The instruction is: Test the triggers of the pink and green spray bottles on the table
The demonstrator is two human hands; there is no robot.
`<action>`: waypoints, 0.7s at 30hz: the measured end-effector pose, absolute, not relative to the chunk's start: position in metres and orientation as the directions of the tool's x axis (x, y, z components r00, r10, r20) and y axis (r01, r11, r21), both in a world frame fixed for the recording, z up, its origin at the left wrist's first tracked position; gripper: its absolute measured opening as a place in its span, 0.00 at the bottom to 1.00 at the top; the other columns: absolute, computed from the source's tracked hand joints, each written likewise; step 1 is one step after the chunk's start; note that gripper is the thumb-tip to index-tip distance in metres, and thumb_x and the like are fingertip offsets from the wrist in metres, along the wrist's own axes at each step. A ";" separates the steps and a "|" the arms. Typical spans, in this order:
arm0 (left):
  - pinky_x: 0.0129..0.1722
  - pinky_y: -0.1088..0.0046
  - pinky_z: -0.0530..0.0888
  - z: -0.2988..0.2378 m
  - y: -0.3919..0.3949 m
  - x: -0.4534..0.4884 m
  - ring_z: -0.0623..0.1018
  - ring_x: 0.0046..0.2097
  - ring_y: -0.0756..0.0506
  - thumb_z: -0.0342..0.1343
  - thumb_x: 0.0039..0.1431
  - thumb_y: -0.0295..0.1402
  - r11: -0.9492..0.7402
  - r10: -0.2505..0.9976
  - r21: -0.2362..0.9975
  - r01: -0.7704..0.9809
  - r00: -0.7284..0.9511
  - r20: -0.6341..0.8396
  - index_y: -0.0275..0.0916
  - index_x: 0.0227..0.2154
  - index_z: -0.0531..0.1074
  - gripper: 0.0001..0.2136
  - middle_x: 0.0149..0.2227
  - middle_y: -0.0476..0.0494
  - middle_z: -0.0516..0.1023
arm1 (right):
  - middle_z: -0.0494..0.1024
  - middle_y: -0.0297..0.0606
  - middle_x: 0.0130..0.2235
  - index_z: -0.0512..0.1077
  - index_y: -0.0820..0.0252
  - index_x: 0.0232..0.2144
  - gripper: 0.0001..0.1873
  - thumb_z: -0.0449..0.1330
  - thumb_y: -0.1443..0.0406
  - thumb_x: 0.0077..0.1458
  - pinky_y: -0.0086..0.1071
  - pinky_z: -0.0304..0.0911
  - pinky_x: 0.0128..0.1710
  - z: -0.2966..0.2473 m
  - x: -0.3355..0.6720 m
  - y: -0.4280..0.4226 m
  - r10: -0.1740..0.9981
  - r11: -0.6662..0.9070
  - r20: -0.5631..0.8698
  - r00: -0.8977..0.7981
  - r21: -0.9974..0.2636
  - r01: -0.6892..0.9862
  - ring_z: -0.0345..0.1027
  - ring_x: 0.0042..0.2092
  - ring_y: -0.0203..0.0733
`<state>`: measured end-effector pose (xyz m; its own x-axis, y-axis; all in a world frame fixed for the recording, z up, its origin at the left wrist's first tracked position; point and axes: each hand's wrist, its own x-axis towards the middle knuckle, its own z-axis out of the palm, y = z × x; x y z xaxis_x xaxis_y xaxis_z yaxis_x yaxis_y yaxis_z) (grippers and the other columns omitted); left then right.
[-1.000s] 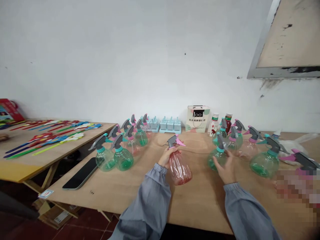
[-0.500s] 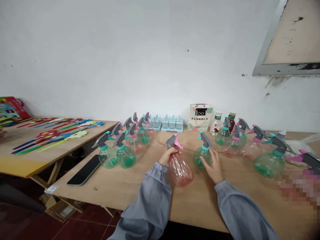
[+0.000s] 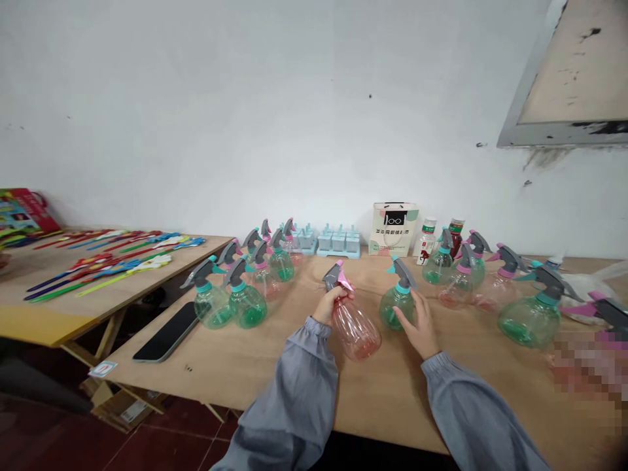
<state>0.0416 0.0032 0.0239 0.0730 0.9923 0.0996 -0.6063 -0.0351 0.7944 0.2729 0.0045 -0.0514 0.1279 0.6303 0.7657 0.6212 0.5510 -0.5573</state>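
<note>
My left hand (image 3: 327,305) is closed round the neck of a pink see-through spray bottle (image 3: 357,330), which has a grey and pink trigger head. The bottle leans, its base slanting to the lower right. My right hand (image 3: 420,325) grips a green spray bottle (image 3: 394,307) with a teal collar, thumb in front and fingers at its right side. That bottle stands upright on the table. The fingers behind it are partly hidden.
Several spray bottles stand to the left (image 3: 248,307) and right (image 3: 527,322). A phone (image 3: 165,333) lies at the table's left edge. Along the wall are light-blue ice-pop moulds (image 3: 338,242), a paper bag (image 3: 392,229) and small bottles (image 3: 426,242). Colourful strips (image 3: 108,275) cover another table.
The pink spray bottle has tilted slightly more, its base shifting a little up and to the right. My right hand stays on the green spray bottle.
</note>
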 end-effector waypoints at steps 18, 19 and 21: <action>0.33 0.72 0.71 0.032 -0.005 0.040 0.73 0.27 0.51 0.59 0.35 0.28 -0.118 0.963 0.859 -0.499 0.154 0.221 0.40 0.44 0.74 0.26 0.40 0.46 0.81 | 0.70 0.49 0.55 0.63 0.58 0.59 0.32 0.59 0.49 0.57 0.51 0.61 0.58 -0.057 0.277 0.007 0.662 0.546 0.739 0.122 -0.587 0.598 0.65 0.57 0.52; 0.32 0.72 0.71 0.032 -0.006 0.040 0.73 0.27 0.51 0.59 0.36 0.28 -0.125 0.960 0.860 -0.495 0.160 0.231 0.41 0.46 0.74 0.27 0.41 0.45 0.81 | 0.70 0.49 0.55 0.63 0.58 0.59 0.32 0.59 0.49 0.57 0.51 0.62 0.58 -0.057 0.278 0.007 0.666 0.543 0.736 0.123 -0.592 0.596 0.65 0.57 0.52; 0.31 0.73 0.71 0.032 -0.005 0.039 0.74 0.28 0.51 0.59 0.36 0.28 -0.101 0.961 0.869 -0.485 0.177 0.211 0.39 0.43 0.75 0.24 0.41 0.44 0.81 | 0.70 0.49 0.55 0.63 0.58 0.59 0.32 0.59 0.49 0.57 0.51 0.62 0.57 -0.057 0.278 0.006 0.673 0.539 0.729 0.126 -0.600 0.591 0.65 0.57 0.52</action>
<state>0.0389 -0.0053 0.0315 0.1768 0.9614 0.2107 -0.4846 -0.1013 0.8688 0.2775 0.0065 -0.0569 0.1259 0.6728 0.7291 0.5911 0.5393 -0.5997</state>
